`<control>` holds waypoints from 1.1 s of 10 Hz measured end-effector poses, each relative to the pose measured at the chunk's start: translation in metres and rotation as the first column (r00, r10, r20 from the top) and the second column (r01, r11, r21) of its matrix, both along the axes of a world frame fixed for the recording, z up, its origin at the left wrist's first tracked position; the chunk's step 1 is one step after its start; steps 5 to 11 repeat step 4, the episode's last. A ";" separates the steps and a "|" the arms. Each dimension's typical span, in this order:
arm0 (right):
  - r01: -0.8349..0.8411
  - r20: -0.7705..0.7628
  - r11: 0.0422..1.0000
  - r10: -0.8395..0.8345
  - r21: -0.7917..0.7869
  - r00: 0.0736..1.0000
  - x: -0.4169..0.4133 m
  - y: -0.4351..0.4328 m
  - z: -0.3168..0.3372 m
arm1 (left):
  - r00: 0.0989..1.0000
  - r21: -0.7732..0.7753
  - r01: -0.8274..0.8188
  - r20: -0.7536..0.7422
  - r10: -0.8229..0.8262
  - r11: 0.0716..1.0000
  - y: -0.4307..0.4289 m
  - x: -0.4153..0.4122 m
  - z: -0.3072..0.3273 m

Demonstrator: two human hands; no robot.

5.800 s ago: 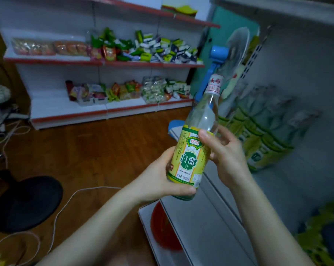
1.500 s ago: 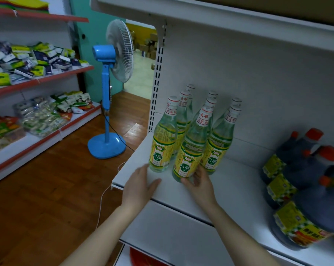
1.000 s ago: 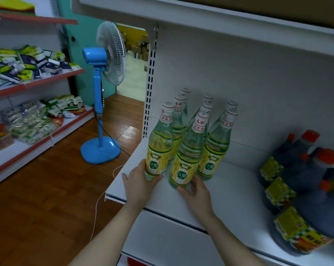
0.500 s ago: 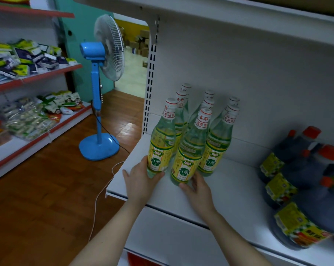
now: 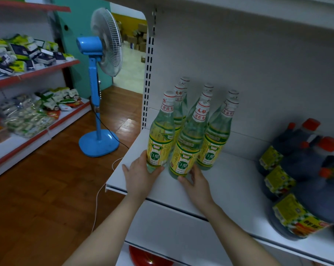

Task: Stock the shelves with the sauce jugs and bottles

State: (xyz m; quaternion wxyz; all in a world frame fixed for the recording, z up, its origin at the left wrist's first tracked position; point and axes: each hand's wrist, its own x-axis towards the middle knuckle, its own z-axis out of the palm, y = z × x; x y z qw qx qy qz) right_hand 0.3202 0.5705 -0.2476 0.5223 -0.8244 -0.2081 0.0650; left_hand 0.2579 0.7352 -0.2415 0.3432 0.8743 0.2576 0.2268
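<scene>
**Shelf stock, white vinegar and sauce**

- Shelf (image 5: pixel 229 185): white metal, mid-height; bare board between the two stock groups and along the front edge.
- Vinegar bottles (image 5: pixel 213 143): clear glass, yellow-green labels, white caps with red print. Upright, packed close at the left end in three columns running back to the rear panel; about nine caps counted.
- Front-left bottle (image 5: pixel 160 143): left hand (image 5: pixel 141 177) wraps its base, thumb across the front.
- Front-middle bottle (image 5: pixel 187 150): right hand (image 5: pixel 197 181) holds its foot, thumb and fingers curled either side. Both bottles stand on the board.
- Sauce jugs (image 5: pixel 304 189): dark, red caps, yellow labels; grouped at the right end, well apart from the bottles. At least four show; the frame edge cuts off the rest.
- Pedestal fan (image 5: pixel 97 73): blue, on the wooden floor to the left.

Progress, as judged: both product types are on the shelf, so most of the stocking looks done. Remaining: squaring the front row; any unshelved stock lies out of view.
</scene>
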 end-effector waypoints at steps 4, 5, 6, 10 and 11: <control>0.010 0.029 0.983 -0.004 -0.186 1.000 -0.008 -0.009 0.010 | 0.992 0.173 0.054 -0.118 -0.034 0.983 -0.007 -0.015 -0.004; 0.010 0.029 0.983 -0.004 -0.186 1.000 -0.008 -0.009 0.010 | 0.992 0.173 0.054 -0.118 -0.034 0.983 -0.007 -0.015 -0.004; 0.010 0.029 0.983 -0.004 -0.186 1.000 -0.008 -0.009 0.010 | 0.992 0.173 0.054 -0.118 -0.034 0.983 -0.007 -0.015 -0.004; 0.010 0.029 0.983 -0.004 -0.186 1.000 -0.008 -0.009 0.010 | 0.992 0.173 0.054 -0.118 -0.034 0.983 -0.007 -0.015 -0.004; 0.010 0.029 0.983 -0.004 -0.186 1.000 -0.008 -0.009 0.010 | 0.992 0.173 0.054 -0.118 -0.034 0.983 -0.007 -0.015 -0.004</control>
